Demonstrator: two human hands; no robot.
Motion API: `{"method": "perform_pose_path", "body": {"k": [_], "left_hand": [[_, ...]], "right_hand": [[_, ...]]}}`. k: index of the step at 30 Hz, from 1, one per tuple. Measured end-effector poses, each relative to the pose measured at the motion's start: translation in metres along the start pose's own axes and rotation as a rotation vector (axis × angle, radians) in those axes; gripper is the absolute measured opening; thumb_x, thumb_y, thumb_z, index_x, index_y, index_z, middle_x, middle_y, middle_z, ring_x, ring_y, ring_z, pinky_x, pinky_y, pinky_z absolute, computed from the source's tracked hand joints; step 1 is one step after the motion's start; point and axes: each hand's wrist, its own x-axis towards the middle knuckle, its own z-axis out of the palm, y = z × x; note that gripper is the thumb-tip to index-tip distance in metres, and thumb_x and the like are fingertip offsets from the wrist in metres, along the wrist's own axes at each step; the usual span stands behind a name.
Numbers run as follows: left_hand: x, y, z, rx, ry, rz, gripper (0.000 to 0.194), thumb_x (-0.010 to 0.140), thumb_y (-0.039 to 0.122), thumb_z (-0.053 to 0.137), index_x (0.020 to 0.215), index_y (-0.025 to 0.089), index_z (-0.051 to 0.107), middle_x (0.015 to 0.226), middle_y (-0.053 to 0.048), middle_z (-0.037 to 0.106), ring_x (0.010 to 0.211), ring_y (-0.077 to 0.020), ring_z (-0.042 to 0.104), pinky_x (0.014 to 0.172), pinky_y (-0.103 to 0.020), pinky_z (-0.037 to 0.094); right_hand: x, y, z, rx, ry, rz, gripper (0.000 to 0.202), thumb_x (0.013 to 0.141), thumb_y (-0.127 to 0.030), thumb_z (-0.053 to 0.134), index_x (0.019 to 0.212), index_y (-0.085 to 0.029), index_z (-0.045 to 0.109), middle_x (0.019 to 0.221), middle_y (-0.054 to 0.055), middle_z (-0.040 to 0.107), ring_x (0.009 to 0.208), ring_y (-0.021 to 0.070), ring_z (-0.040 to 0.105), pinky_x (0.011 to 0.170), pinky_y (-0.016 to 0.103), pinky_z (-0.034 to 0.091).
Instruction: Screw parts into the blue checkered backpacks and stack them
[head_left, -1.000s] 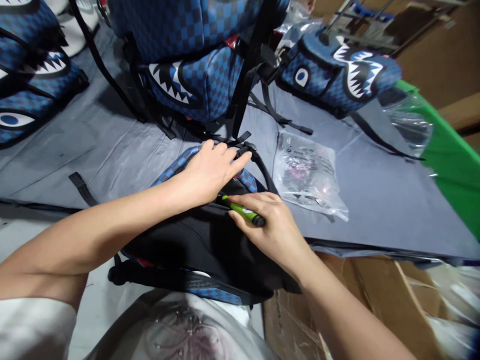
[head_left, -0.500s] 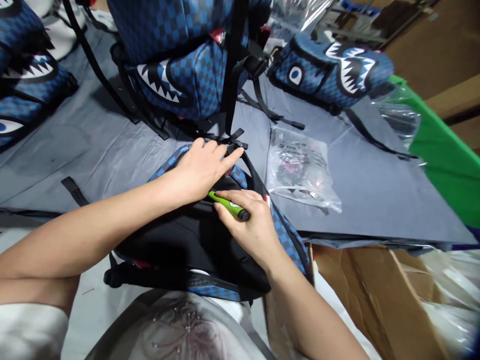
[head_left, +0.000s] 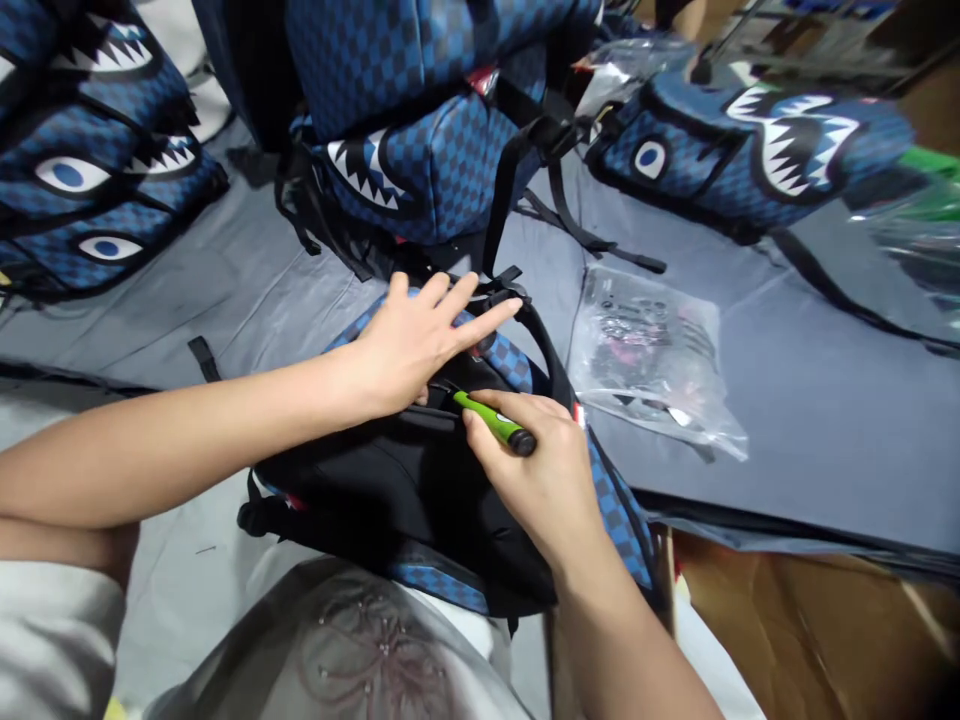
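Observation:
A blue-and-black checkered backpack (head_left: 390, 490) lies across the table edge in front of me, its black side up. My left hand (head_left: 409, 350) rests palm down on its upper part, fingers spread, with the thumb tip low against the black fabric. Between the thumb and fingers of my right hand (head_left: 544, 455) is a green pen-shaped tool (head_left: 491, 420) with a black end. Its front end points at the black fabric beside my left thumb; the tip itself is too small to make out.
On the grey-covered table (head_left: 810, 400) stands a large checkered backpack (head_left: 420, 170) with shark teeth. Similar bags lie at left (head_left: 90, 190) and right (head_left: 750, 150). A clear plastic bag (head_left: 652, 350) lies right of my hands. Brown cardboard (head_left: 810, 620) is below the table edge.
The view has shifted, so the scene sits farther right. My left fingers are spread wider and the left thumb tip now shows. The green tool stays in my right hand.

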Motion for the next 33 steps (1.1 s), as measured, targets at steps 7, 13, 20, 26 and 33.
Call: {"method": "perform_pose_path", "body": {"k": [7,13,20,26,33], "left_hand": [[-0.042,-0.013,-0.007,-0.168,-0.079,-0.266,0.127,0.075,0.049,0.078,0.152,0.043,-0.023,0.165,-0.009,-0.003,0.136,-0.0452,0.034,0.099,-0.061,0.045],[-0.022,-0.011,0.01,-0.158,-0.108,-0.263,0.143,0.064,0.037,0.088,0.153,0.038,-0.023,0.163,-0.012,0.004,0.137,-0.0461,0.032,0.103,-0.06,0.045],[-0.013,-0.011,0.012,-0.076,-0.107,-0.238,0.133,0.068,0.017,0.081,0.156,0.033,-0.017,0.159,-0.017,0.021,0.129,-0.0402,0.046,0.098,-0.05,0.051],[-0.027,-0.028,0.016,-0.279,-0.045,-0.129,0.109,0.079,0.011,0.067,0.159,0.032,-0.003,0.165,-0.016,0.012,0.145,-0.0365,0.034,0.111,-0.048,0.042],[-0.033,-0.038,0.019,-0.481,-0.049,-0.215,0.107,0.079,0.011,0.064,0.159,0.03,-0.004,0.166,-0.019,0.004,0.149,-0.036,0.029,0.113,-0.045,0.042]], "right_hand": [[-0.012,-0.003,-0.001,0.112,0.061,-0.047,0.012,0.086,-0.026,0.067,0.094,-0.022,0.075,0.092,0.003,0.078,0.085,0.0227,0.071,0.092,0.041,0.05],[-0.005,0.008,0.012,0.162,0.009,-0.049,0.019,0.084,-0.026,0.064,0.097,-0.019,0.075,0.097,0.006,0.078,0.089,0.0259,0.073,0.087,0.041,0.052],[0.002,0.016,0.018,0.147,0.02,-0.083,0.019,0.083,-0.025,0.063,0.096,-0.019,0.076,0.094,0.008,0.078,0.085,0.0263,0.074,0.084,0.039,0.053],[0.0,0.015,0.02,0.118,0.057,-0.098,0.016,0.084,-0.021,0.066,0.096,-0.021,0.075,0.097,0.006,0.078,0.087,0.0259,0.073,0.088,0.042,0.052],[-0.003,0.014,0.02,0.176,0.086,-0.087,0.015,0.084,-0.022,0.067,0.096,-0.022,0.075,0.098,0.005,0.079,0.088,0.0259,0.073,0.088,0.042,0.052]]}}
